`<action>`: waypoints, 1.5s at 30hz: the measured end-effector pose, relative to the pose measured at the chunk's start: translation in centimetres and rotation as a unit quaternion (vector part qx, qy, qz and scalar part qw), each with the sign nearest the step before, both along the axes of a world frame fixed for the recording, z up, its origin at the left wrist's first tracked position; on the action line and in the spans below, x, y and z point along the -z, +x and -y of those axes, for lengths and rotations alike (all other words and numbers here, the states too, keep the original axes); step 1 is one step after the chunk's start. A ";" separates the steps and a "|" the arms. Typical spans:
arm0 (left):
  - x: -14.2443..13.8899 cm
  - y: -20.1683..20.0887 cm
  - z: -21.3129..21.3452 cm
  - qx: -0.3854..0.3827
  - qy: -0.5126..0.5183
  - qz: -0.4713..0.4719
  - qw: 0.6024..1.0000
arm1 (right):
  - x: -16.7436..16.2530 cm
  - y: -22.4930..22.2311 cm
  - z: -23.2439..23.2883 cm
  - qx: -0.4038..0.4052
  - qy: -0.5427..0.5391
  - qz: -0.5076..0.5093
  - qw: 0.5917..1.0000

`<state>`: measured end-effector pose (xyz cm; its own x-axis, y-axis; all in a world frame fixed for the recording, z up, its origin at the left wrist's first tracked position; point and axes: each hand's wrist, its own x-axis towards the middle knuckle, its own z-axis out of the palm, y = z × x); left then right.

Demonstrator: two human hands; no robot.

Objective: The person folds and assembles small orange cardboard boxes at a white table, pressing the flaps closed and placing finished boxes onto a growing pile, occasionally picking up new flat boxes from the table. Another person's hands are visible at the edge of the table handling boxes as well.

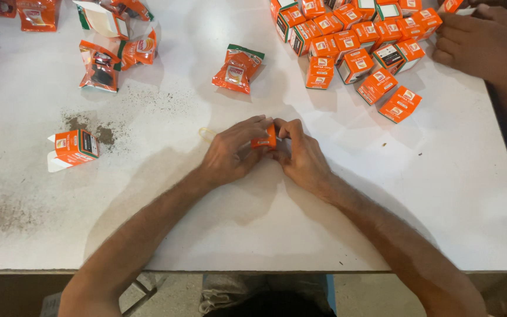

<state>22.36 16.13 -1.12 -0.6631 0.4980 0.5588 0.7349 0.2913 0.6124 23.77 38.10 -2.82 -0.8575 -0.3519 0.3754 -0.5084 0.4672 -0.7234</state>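
Both the left hand (230, 154) and the right hand (301, 154) close their fingers on a small orange box (264, 140) pinched between them, with a heap of orange boxes (353, 47) beyond the right hand

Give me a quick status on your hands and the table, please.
Left hand and right hand both gripping one small orange box. Box pile far right; another person's hand there.
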 end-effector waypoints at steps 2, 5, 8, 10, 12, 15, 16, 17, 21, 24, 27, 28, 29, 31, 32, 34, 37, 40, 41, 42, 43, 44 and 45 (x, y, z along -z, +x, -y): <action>0.1 0.0 -0.2 -0.004 0.027 0.054 0.998 | -0.2 0.0 0.1 0.002 0.000 -0.007 1.000; 0.3 0.0 -0.2 -0.006 -0.019 -0.033 0.999 | -0.8 0.1 0.3 -0.001 -0.008 -0.002 1.000; 0.5 0.1 0.1 0.021 -0.064 -0.080 0.995 | -1.0 0.4 0.2 -0.003 0.025 -0.062 0.998; 0.6 0.5 0.4 0.002 -0.119 -0.117 0.986 | -0.9 0.6 0.2 -0.004 0.056 -0.080 0.995; 0.7 1.1 1.0 -0.022 -0.152 -0.132 0.979 | -0.9 0.6 0.3 -0.012 0.072 -0.090 0.993; 0.7 2.1 3.6 -0.106 -0.162 -0.149 0.970 | -1.6 -0.2 -0.1 0.001 0.102 -0.131 0.986; 0.6 2.3 5.1 -0.159 -0.170 -0.170 0.957 | -2.1 -0.6 -0.4 0.029 0.119 -0.169 0.978; 0.6 2.5 6.8 -0.207 -0.179 -0.190 0.943 | -2.7 -1.2 -0.9 0.096 0.128 -0.192 0.968; 0.3 3.5 17.2 -0.558 -0.162 -0.127 0.804 | -3.7 -1.9 -1.7 0.179 0.157 -0.310 0.920; 0.9 3.7 20.3 -0.573 -0.116 -0.001 0.811 | -2.3 -1.0 0.1 0.072 0.085 -0.253 0.961; 1.4 3.4 16.8 -0.396 -0.036 -0.003 0.918 | -1.0 -0.3 2.0 -0.037 0.001 -0.051 0.998; 1.3 3.2 14.8 -0.304 -0.080 -0.058 0.947 | -0.7 -0.1 2.3 -0.089 -0.036 0.009 0.995; 1.2 2.8 12.2 -0.211 -0.121 -0.114 0.963 | -0.5 -0.1 2.6 -0.142 -0.071 0.066 0.985; 1.3 1.9 5.7 -0.073 -0.187 -0.191 0.961 | -0.6 -0.2 2.5 -0.192 -0.170 0.108 0.960; 1.2 1.4 3.0 -0.033 -0.175 -0.173 0.969 | -0.6 -0.2 2.2 -0.217 -0.219 0.129 0.943; 0.9 -0.2 -0.3 0.009 -0.135 -0.153 0.979 | -1.0 -0.9 1.3 0.002 -0.081 0.234 0.969; -0.3 -6.1 -1.7 -0.053 -0.081 -0.162 0.982 | -1.2 -1.3 0.1 0.041 -0.132 0.175 0.975; -1.0 -12.2 -1.7 -0.280 -0.123 -0.055 0.950 | -0.8 -1.1 0.0 0.030 -0.087 0.078 0.993; -0.9 -13.8 -1.9 -0.301 -0.180 -0.004 0.937 | -0.7 -1.0 0.1 0.041 -0.033 0.058 0.997; -0.7 -15.1 -2.1 -0.321 -0.236 0.048 0.916 | -0.6 -0.9 0.2 0.037 -0.045 0.075 0.995; -0.4 -16.2 -2.4 -0.338 -0.290 0.099 0.890 | -0.7 -0.8 0.2 0.032 -0.056 0.092 0.994; 0.0 -16.9 -2.5 -0.324 -0.307 0.077 0.892 | -0.8 -0.9 0.2 0.026 -0.066 0.108 0.992; 0.2 -17.2 -2.5 -0.308 -0.322 0.053 0.894 | -0.9 -0.9 0.2 0.017 -0.071 0.090 0.993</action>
<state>5.13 18.58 -1.35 -0.9543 0.2166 0.2057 0.2620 0.9378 0.2279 22.89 37.90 -1.92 -0.9253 -0.2764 0.2597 -0.3515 0.3679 -0.8609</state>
